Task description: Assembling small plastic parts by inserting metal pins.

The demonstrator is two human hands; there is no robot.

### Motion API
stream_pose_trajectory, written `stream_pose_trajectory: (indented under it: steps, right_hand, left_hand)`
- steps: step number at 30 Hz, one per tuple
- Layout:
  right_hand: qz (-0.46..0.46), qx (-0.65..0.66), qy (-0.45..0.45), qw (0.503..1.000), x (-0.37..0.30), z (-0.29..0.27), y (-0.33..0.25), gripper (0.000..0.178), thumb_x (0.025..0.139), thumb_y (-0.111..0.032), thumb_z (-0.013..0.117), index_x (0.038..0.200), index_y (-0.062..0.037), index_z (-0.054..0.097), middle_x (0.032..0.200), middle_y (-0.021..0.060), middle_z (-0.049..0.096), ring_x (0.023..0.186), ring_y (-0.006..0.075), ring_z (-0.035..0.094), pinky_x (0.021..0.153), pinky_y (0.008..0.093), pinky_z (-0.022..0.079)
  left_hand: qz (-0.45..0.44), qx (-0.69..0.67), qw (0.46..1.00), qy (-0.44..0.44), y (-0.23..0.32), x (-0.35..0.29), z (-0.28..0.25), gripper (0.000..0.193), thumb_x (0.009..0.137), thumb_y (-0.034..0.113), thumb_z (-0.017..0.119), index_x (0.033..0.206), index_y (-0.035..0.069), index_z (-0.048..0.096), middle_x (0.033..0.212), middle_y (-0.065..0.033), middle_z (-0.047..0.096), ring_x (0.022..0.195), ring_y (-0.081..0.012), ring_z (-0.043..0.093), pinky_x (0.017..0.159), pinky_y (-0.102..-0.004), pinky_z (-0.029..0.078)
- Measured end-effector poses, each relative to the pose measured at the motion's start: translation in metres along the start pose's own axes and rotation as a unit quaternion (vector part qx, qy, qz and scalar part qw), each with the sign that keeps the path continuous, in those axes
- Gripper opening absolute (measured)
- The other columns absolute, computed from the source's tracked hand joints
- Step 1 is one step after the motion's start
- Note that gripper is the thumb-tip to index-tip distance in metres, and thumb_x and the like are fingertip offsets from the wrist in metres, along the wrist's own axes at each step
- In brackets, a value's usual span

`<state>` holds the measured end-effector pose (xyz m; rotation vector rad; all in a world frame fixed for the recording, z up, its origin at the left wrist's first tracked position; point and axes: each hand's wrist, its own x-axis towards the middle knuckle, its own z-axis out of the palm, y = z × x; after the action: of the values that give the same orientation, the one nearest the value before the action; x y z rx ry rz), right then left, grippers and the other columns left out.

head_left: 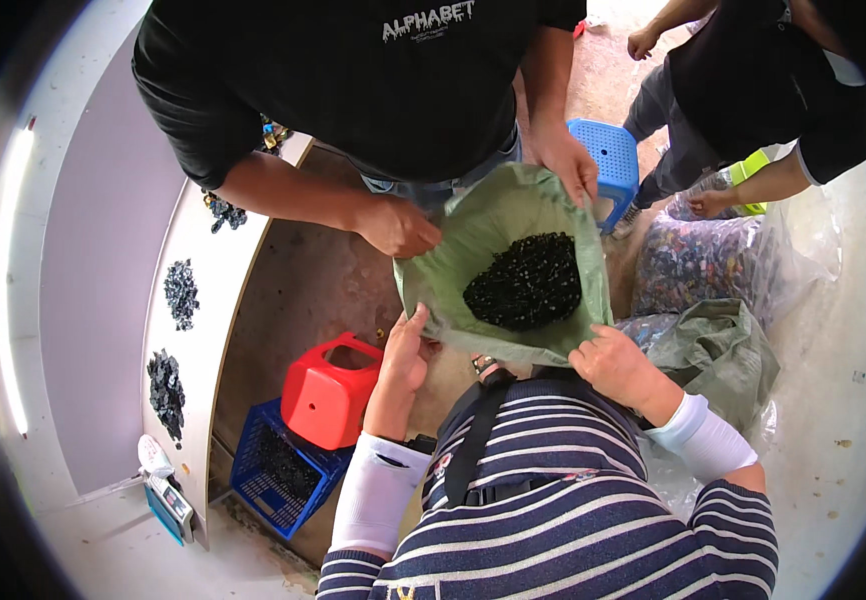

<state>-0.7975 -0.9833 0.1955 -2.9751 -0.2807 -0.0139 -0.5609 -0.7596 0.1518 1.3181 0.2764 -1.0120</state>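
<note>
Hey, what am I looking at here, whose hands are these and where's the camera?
One wide, bending camera worn on a person's head looks down. The striped sleeves at the bottom are theirs: the left hand and right hand grip the near rim of a green sack holding small black pieces. A co-worker's hands in a black shirt hold the far rim. Left of that are a red stool, a blue crate and a white table with dark piles.

A green woven plastic sack [513, 215], mouth open, sits at frame centre. Right of it a clear plastic bag [703, 262] of mixed-coloured pieces, with a crumpled grey-green sack [718, 350] just below. A small blue-framed scale screen [170, 503] shows lower left.
</note>
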Motion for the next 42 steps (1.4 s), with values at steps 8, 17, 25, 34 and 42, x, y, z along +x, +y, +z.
stream_pose_trajectory:
  steps: [8,17,25,34,42]
  right_hand:
    - [0.031,-0.045,0.005,0.998,0.01,-0.007,0.016,0.01,0.079,-0.015,0.061,0.069,-0.0107,0.058,0.064,0.005,0.058,0.068,0.0203,0.062,0.096,0.0367,0.046]
    - [-0.028,-0.101,0.006,0.994,0.016,0.014,0.007,0.009,0.077,-0.014,0.057,0.071,-0.0082,0.061,0.068,0.0062,0.061,0.08,0.0219,0.063,0.109,0.0384,0.037]
    - [-0.006,-0.063,0.028,0.998,0.01,0.036,0.007,0.011,0.076,-0.017,0.057,0.075,-0.0064,0.061,0.076,0.0076,0.063,0.091,0.024,0.063,0.11,0.0406,0.035]
    - [0.045,-0.037,0.113,0.992,-0.012,0.03,-0.016,0.027,0.082,-0.019,0.056,0.102,-0.0033,0.064,0.113,0.0101,0.063,0.115,0.0266,0.055,0.109,0.0422,0.034]
    - [0.202,0.191,0.053,0.959,-0.057,0.069,-0.023,0.016,0.081,-0.011,0.059,0.094,-0.0059,0.068,0.094,0.0096,0.067,0.094,0.0279,0.063,0.087,0.0397,0.048]
  left_hand:
    - [0.0,0.011,0.999,-0.036,-0.02,-0.009,-0.019,0.032,0.1,0.034,0.05,0.121,0.011,0.056,0.095,-0.0003,0.065,0.075,-0.0107,0.057,0.066,-0.0258,0.043]
    - [-0.059,-0.08,0.992,0.072,-0.085,-0.024,-0.107,0.028,0.1,0.027,0.048,0.118,0.008,0.058,0.089,-0.0022,0.064,0.071,-0.0126,0.056,0.063,-0.0269,0.045]
    - [-0.095,-0.1,0.978,0.158,-0.151,-0.023,-0.173,0.022,0.098,0.025,0.049,0.11,0.009,0.059,0.083,-0.0044,0.065,0.064,-0.0145,0.055,0.06,-0.0283,0.046]
    - [-0.184,-0.115,0.951,0.219,-0.222,-0.029,-0.229,0.014,0.097,0.025,0.049,0.1,0.013,0.057,0.08,-0.0054,0.065,0.062,-0.019,0.055,0.055,-0.0337,0.042]
    - [-0.186,-0.099,0.953,0.218,-0.228,-0.033,-0.235,0.017,0.097,0.025,0.05,0.106,0.012,0.056,0.084,-0.0065,0.065,0.068,-0.0199,0.058,0.059,-0.0344,0.045]
